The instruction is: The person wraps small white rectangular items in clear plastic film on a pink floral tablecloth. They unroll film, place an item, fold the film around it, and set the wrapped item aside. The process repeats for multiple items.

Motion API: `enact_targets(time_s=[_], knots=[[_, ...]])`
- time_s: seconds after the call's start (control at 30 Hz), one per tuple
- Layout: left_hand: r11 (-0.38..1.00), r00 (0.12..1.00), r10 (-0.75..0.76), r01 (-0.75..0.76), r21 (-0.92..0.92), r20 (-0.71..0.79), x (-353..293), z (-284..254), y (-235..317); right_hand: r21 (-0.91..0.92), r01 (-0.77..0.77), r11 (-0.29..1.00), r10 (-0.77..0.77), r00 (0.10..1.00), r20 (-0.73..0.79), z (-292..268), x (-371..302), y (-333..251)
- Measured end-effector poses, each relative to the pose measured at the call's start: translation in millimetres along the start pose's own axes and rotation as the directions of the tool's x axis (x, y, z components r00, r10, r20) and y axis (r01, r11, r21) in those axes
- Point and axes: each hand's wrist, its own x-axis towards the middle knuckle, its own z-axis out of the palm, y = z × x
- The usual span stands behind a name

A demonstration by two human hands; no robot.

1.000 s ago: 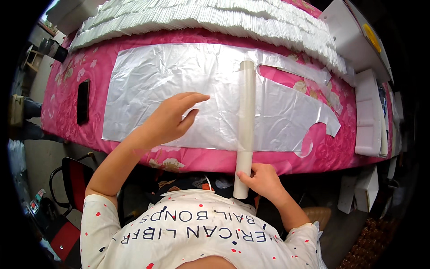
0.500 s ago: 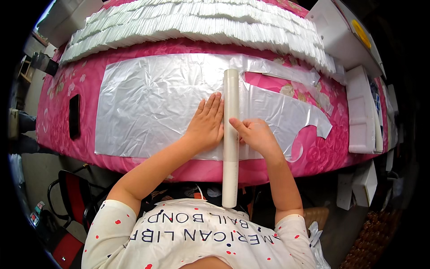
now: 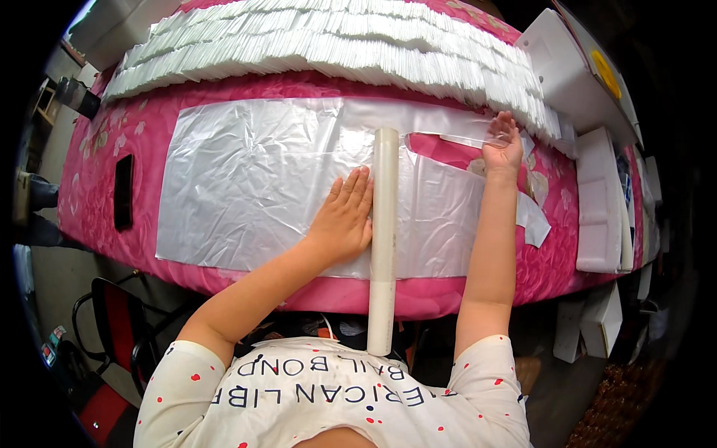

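The left hand (image 3: 342,216) lay flat near the centre of the frame, its fingers stretched out and released, pressing on the clear plastic sheet (image 3: 246,179) just beside a long pale tube (image 3: 384,231). The tube ran upright through the middle of the frame, resting across the sheet, its lower end past the table's near edge. At the upper right, the right hand (image 3: 503,148) was at the sheet's narrow strip, fingers loosely bent; whether they grasped the film I could not tell. The sheet spread from centre left to centre right over a pink floral cloth (image 3: 314,297). A dark phone (image 3: 123,192) lay at centre left, and white stacked packets (image 3: 321,48) filled the top
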Motion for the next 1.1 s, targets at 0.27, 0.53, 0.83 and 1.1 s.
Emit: enact_targets(time_s=[0.27, 0.53, 0.83, 1.1], knots=[[1.0, 0.999, 0.002, -0.001, 0.025, -0.035, -2, 4, -1, -0.333, 0.304, 0.892, -0.26, 0.95, 0.171, 93, -48, -39], [0.992, 0.981, 0.108, -0.096, 0.082, -0.159, -4, 11, -7, -0.819, 0.265, 0.509, 0.519, 0.665, 0.537, 118, -246, 216], [0.999, 0.994, 0.037, -0.039, -0.018, -0.101, 0, 12, -2, -0.618, 0.712, 0.333, 0.834, 0.083, 0.545, 119, -301, 244], [0.997, 0.992, -0.03, 0.022, -0.069, -0.123, 0, 8, 2, -0.428, 0.903, -0.039, 0.492, 0.391, 0.778, 32, -239, 56]])
